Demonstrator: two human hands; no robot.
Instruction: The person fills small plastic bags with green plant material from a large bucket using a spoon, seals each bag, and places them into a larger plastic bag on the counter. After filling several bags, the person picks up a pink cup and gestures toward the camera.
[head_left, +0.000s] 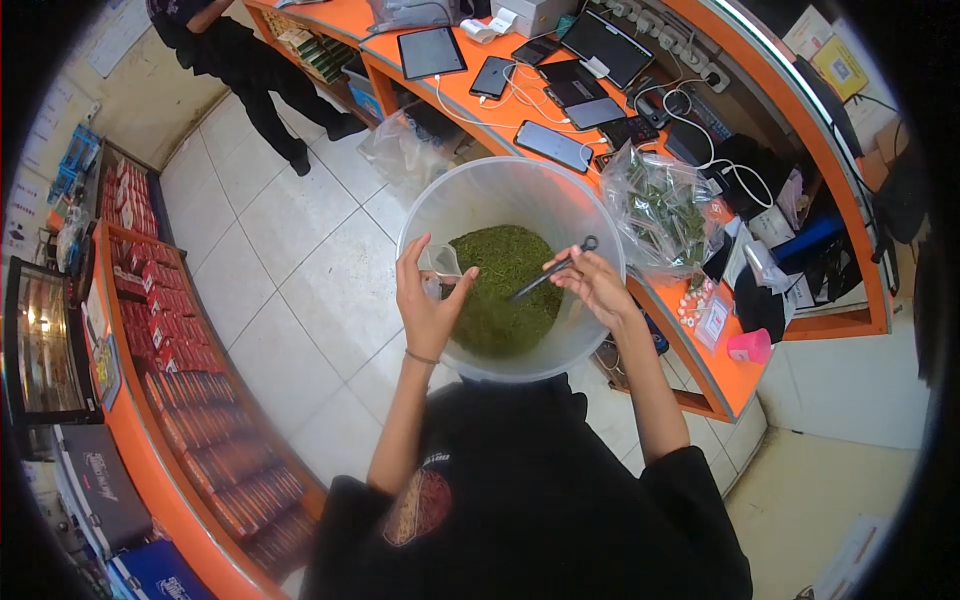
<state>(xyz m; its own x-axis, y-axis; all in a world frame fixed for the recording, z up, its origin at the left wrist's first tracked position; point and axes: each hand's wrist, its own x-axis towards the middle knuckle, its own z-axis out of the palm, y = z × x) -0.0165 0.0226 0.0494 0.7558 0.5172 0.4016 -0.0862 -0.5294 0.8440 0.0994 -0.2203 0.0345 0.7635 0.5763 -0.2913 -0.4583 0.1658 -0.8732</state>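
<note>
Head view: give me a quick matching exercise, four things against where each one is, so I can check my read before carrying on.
Things
1. dark tool
2. pink cup
3. clear plastic item
4. bag of leaves

Places
A. in the left hand
B. on the orange counter, right beside the rim of the tub
C. in the right hand
D. near the counter's end corner

Pairs: 1-C, 2-D, 3-A, 4-B
</note>
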